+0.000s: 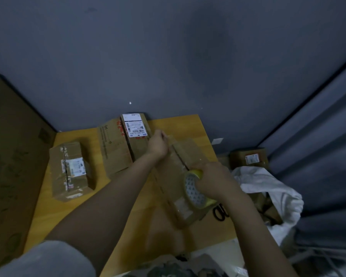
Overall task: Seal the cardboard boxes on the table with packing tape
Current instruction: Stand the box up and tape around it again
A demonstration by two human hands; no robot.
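A long cardboard box (175, 188) lies at an angle in the middle of the wooden table (128, 212). My right hand (214, 179) grips a roll of packing tape (194, 188) over the box's near half. My left hand (158, 145) pinches the free end of the tape at the box's far end, so a strip runs along the top seam. A second box (70, 169) with a white label sits at the left. A third box (126, 140), labelled and with red print, stands at the back by the wall.
A large cardboard sheet (10, 166) leans at the table's left side. Black scissors (221, 212) lie near the right table edge. Beyond that edge are a white bag (268, 188) with brown items and another labelled box (250, 157). A grey wall rises behind.
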